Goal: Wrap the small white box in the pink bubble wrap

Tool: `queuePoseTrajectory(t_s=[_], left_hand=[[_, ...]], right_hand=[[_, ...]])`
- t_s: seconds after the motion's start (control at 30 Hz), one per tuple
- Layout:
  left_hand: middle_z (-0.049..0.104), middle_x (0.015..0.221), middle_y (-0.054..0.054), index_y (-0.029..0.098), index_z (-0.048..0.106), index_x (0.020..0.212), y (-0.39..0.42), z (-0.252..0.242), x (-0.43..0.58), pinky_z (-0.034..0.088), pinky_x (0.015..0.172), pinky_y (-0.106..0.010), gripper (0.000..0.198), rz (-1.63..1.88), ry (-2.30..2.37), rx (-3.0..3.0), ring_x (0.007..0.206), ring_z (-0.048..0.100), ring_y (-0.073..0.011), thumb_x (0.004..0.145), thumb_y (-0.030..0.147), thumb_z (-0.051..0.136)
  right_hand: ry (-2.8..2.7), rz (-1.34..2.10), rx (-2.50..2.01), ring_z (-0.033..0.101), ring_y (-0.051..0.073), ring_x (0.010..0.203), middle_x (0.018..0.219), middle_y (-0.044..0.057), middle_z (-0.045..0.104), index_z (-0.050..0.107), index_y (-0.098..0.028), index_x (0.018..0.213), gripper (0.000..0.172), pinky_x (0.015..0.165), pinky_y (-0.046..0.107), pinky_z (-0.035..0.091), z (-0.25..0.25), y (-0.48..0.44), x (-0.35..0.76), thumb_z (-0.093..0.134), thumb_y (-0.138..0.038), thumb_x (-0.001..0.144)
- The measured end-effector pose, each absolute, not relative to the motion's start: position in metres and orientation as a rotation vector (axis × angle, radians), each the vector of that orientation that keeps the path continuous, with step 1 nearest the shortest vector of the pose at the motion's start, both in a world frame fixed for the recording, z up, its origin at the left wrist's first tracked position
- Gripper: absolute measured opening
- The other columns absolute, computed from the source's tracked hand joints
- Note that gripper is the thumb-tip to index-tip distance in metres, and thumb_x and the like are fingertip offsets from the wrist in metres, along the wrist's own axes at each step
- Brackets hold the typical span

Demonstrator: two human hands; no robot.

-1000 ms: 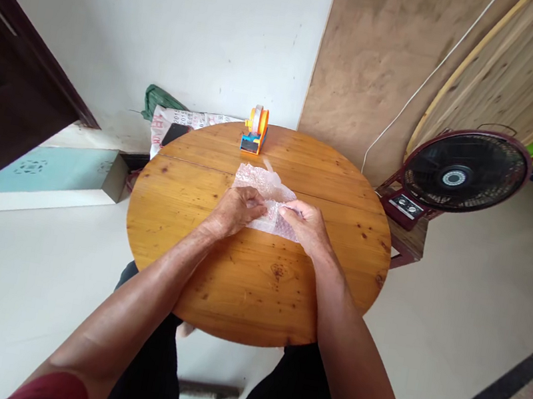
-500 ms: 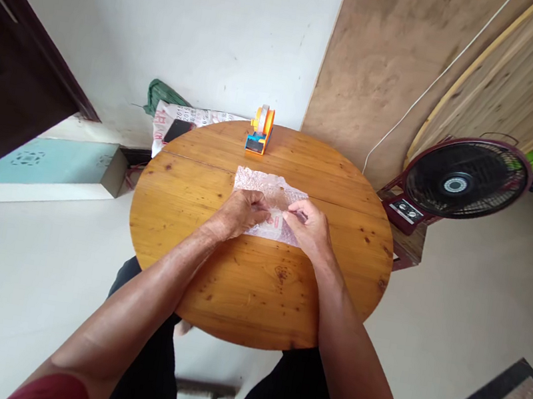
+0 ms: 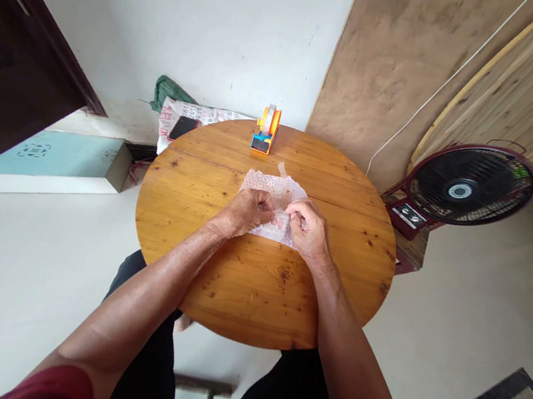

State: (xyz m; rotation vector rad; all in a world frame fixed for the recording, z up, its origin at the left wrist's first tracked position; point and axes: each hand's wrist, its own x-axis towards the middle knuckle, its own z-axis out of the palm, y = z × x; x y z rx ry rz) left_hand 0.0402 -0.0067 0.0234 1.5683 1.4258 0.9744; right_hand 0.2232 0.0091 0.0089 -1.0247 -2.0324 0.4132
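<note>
A sheet of clear bubble wrap lies on the round wooden table, folded around something with red print that I cannot make out. My left hand presses down on the wrap's left side with its fingers curled and pinching. My right hand pinches the wrap's right side, fingertips close to those of the left. A small strip of tape sticks up from the wrap's far edge.
An orange and blue tape dispenser stands at the table's far edge. A dark fan stands to the right. Behind the table lie a printed bag, a dark phone and a green cloth.
Both hands have drawn closer together on the bubble wrap, and its far part has been flattened and folded in. The camera has shifted slightly.
</note>
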Motion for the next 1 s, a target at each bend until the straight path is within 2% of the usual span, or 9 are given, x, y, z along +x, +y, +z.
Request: queuePoseTrajectory(t_s=[0.17,0.33,0.47,0.73,0.87,1.0], left_hand=[[0.057,0.061,0.002,0.014,0.063,0.066,-0.005,0.024,0.039,0.031,0.052,-0.021,0.013,0.958,1.39,1.581,0.056,0.043,-0.0091,0.063,0.026,0.064],[0.059,0.063,0.002,0.014,0.065,0.069,-0.002,0.027,0.038,0.036,0.056,-0.022,0.014,0.879,1.491,1.682,0.061,0.049,-0.0117,0.063,0.026,0.061],[0.061,0.067,0.0,0.017,0.066,0.07,-0.007,0.034,0.028,0.036,0.057,-0.024,0.018,0.786,1.648,1.793,0.066,0.051,-0.0146,0.062,0.033,0.067],[0.039,0.05,0.006,0.018,0.05,0.054,-0.02,0.04,0.011,0.024,0.049,-0.022,0.029,0.696,1.72,1.62,0.05,0.034,-0.0083,0.063,0.041,0.065],[0.04,0.048,0.007,0.019,0.048,0.052,-0.016,0.044,0.014,0.023,0.046,-0.022,0.03,0.69,1.867,1.537,0.047,0.034,-0.0077,0.058,0.038,0.071],[0.048,0.049,0.004,0.018,0.056,0.058,-0.017,0.056,0.013,0.029,0.043,-0.023,0.034,0.541,1.902,1.322,0.045,0.043,-0.0106,0.052,0.041,0.079]], right_hand=[[-2.159,0.402,-0.866,0.06,0.021,0.095,0.096,0.004,0.066,0.067,-0.024,0.084,0.015,0.092,0.036,0.046,0.017,0.004,0.221,0.054,-0.017,0.081],[-2.214,0.33,-0.868,0.058,0.021,0.091,0.091,0.002,0.069,0.071,-0.026,0.078,0.011,0.09,0.037,0.044,0.01,0.01,0.221,0.061,-0.024,0.083],[-2.214,0.316,-0.868,0.059,0.02,0.09,0.09,0.002,0.07,0.072,-0.026,0.079,0.01,0.088,0.036,0.044,0.007,0.012,0.221,0.063,-0.025,0.083],[-2.194,0.309,-0.826,0.061,0.018,0.087,0.089,0.002,0.071,0.073,-0.025,0.077,0.011,0.086,0.034,0.044,0.007,0.012,0.22,0.063,-0.022,0.082],[-2.185,0.281,-0.813,0.061,0.019,0.088,0.089,0.002,0.071,0.073,-0.025,0.076,0.01,0.086,0.034,0.044,0.004,0.014,0.22,0.065,-0.024,0.081],[-2.182,0.292,-0.828,0.061,0.019,0.088,0.089,0.003,0.072,0.073,-0.024,0.075,0.011,0.086,0.034,0.043,0.006,0.012,0.22,0.065,-0.023,0.082]])
